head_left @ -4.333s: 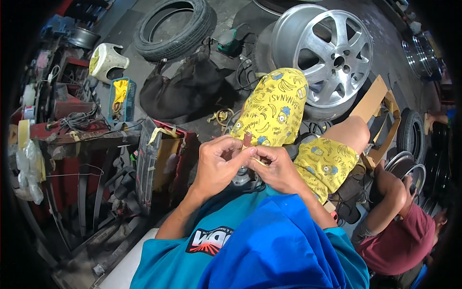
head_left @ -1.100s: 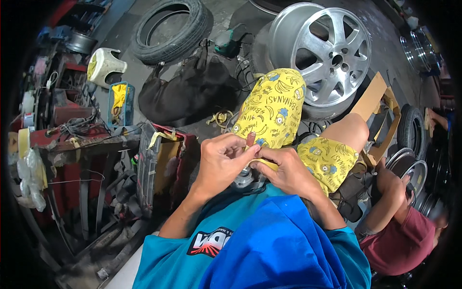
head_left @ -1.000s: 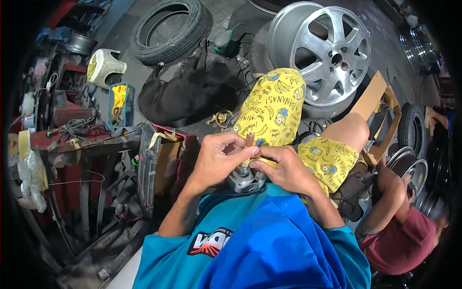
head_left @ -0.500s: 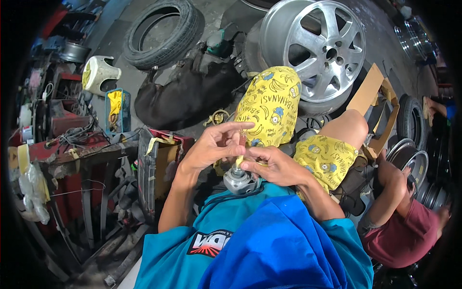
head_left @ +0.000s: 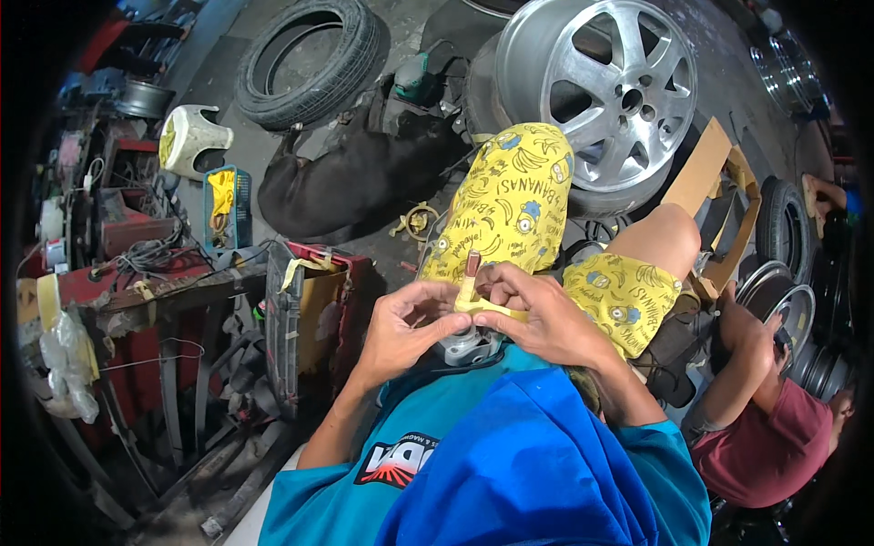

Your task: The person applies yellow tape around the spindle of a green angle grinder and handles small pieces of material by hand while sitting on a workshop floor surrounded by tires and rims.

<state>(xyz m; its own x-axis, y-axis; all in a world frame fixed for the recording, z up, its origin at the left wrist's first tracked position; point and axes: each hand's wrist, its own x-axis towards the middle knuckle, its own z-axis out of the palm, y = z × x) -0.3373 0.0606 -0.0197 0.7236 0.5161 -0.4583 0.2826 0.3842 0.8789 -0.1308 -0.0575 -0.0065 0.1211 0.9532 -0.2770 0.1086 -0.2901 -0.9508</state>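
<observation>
Upright in front of my lap stands a small reddish-brown piece, its lower part wrapped in yellow tape. A strip of the yellow tape runs from it to the right. My left hand is closed at the left of the wrap, its thumb pressed to the tape. My right hand pinches the strip between thumb and curled fingers. Just below the hands, against my teal shirt, rests the grey metal head of a tool. The hands partly hide where the brown piece meets it.
Ahead lie a tyre, a black dog and a large silver wheel rim. A cardboard box is beyond my right knee. Another person in a maroon shirt sits at right. Red metal equipment crowds the left.
My left hand has moved down and lower on the wrap, uncovering the brown piece. My right hand has shifted slightly right, with the yellow tape strip now stretched out in it.
</observation>
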